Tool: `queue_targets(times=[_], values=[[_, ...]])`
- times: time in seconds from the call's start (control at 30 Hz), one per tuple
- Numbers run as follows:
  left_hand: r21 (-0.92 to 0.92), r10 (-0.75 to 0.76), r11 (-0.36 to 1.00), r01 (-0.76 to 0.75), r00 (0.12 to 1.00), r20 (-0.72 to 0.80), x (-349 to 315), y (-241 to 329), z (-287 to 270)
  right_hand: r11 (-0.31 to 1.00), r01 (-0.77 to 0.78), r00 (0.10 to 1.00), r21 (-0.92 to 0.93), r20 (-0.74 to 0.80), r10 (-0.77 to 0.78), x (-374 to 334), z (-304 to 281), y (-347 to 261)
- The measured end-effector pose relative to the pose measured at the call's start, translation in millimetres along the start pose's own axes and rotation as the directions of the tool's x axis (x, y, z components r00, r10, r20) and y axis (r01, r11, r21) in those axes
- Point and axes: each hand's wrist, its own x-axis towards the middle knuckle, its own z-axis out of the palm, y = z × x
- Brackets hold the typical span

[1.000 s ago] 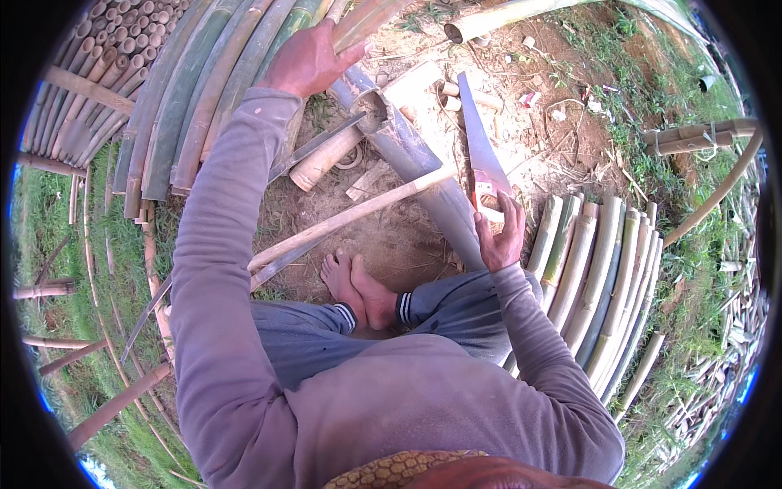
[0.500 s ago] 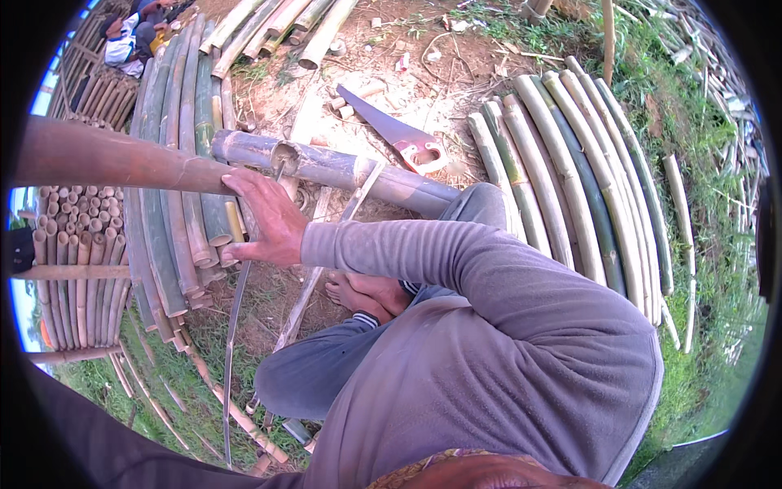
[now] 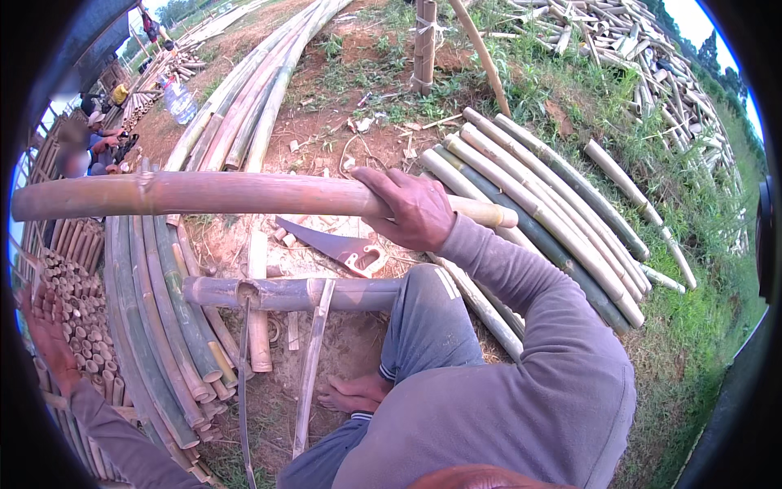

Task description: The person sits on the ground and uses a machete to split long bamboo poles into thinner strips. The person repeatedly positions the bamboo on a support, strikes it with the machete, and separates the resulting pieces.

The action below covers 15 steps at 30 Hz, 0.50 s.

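Observation:
A long reddish-brown bamboo pole (image 3: 269, 195) lies level in the air across the front, reaching from the far left rim to over the stack on the right. My right hand (image 3: 411, 210) is closed over it near its right end. My left hand (image 3: 49, 338) is off the pole, low at the left rim, with its fingers apart and somewhat blurred. Below the pole lies a thick grey bamboo log (image 3: 342, 295) with a notch cut in its top. One end of that log is by my bent knee. A thin dark strip (image 3: 243, 391) and a pale slat (image 3: 314, 367) lean against it.
A handsaw (image 3: 338, 247) lies on the ground beyond the log. Green bamboo poles (image 3: 155, 326) are stacked at left, paler ones (image 3: 546, 220) at right. Cut bamboo pieces (image 3: 81, 318) fill the left side. A plastic bottle (image 3: 179, 102) and people sit farther back left.
The pole has moved to the right across the view. My right hand has gone from spread fingers at its end to gripping it. My left hand has come into view.

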Motion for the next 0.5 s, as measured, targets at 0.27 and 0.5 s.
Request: queue_targets(times=[0.27,0.5], values=[[0.305,-0.461,0.831,0.464,0.883,-0.088,-178.2,-234.1,43.9,0.731,-0.538,0.743,-0.419,0.174,0.647,-284.1,-32.7,166.3],[0.436,-0.557,0.736,0.518,0.829,-0.045,-210.3,-281.5,13.4,0.321,-0.667,0.405,-0.673,0.034,0.914,-414.2,-69.3,173.3]])
